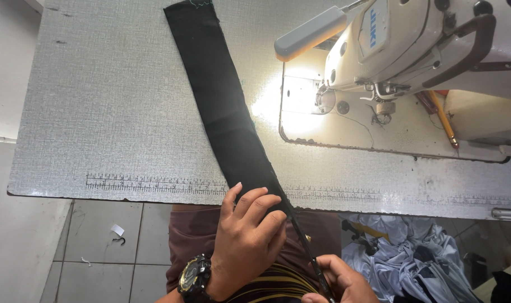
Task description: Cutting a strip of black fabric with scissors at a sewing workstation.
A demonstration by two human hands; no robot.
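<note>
A long black fabric strip (216, 95) lies diagonally across the grey table (98, 112), running from the far edge down to the near edge. My left hand (250, 235), with a black watch on its wrist, presses flat on the strip's near end at the table edge. My right hand (339, 280), low in the view, pinches the strip's thin right edge below the table.
A white sewing machine (424, 45) stands at the right with its lamp lit over the needle plate. A ruler scale (154, 184) is printed along the table's near edge. A pile of pale blue-grey cloth (412, 258) lies below at the right. Tiled floor shows at the left.
</note>
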